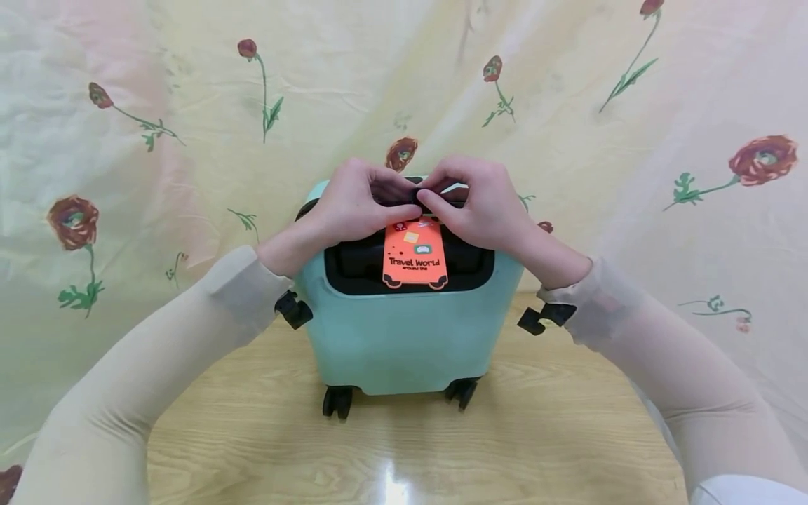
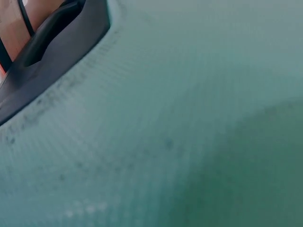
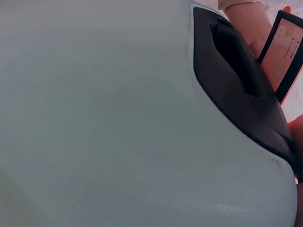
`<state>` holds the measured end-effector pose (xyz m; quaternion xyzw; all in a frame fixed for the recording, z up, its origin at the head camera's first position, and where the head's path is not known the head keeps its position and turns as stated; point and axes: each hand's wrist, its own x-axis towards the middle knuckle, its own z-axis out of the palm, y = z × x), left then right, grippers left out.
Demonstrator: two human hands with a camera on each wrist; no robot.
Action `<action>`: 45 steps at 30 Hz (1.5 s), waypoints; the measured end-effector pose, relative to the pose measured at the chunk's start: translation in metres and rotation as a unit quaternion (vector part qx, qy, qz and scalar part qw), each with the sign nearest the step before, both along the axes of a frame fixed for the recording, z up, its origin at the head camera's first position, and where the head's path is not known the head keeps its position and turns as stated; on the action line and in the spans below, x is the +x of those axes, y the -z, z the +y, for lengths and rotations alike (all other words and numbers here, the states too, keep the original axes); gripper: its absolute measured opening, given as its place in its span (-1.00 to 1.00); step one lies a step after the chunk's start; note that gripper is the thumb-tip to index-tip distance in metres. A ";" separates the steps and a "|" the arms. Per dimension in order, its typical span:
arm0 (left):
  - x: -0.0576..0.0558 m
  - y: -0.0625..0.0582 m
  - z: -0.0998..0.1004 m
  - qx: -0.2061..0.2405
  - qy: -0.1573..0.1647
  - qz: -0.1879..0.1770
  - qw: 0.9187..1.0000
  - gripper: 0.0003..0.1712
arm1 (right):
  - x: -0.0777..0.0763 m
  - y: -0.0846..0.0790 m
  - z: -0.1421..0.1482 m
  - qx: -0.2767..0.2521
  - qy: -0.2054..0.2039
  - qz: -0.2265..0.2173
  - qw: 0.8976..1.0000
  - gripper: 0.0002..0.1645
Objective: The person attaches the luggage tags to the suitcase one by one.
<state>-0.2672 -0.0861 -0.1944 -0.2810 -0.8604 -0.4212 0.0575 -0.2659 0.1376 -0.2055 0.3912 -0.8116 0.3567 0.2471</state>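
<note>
A mint-green suitcase stands upright, its black handle panel facing up and toward me. Over the panel hangs an orange luggage tag printed "Travel World". Both hands meet above it at the handle. My left hand and right hand pinch the tag's small black strap between thumbs and fingertips, which hide most of it. In the right wrist view, the tag's back shows a black-framed name and address card beside the black carry handle. Mostly suitcase shell fills the left wrist view.
The suitcase rests on black caster wheels on a wood-grain surface. Close behind it hangs a pale cloth printed with red flowers. Black clips sit at both sleeve cuffs.
</note>
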 end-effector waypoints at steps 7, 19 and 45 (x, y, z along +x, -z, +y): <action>-0.001 0.003 0.002 0.002 -0.001 0.001 1.000 -0.59 | -0.001 -0.004 -0.002 0.012 0.003 -0.008 1.000 -0.88; 0.000 0.001 0.001 0.002 0.005 0.001 1.000 -0.59 | 0.001 -0.001 -0.001 0.009 0.013 0.000 1.000 -0.90; 0.001 0.002 0.000 -0.003 -0.001 0.015 1.000 -0.63 | 0.001 0.002 -0.001 0.023 0.025 0.028 0.999 -0.87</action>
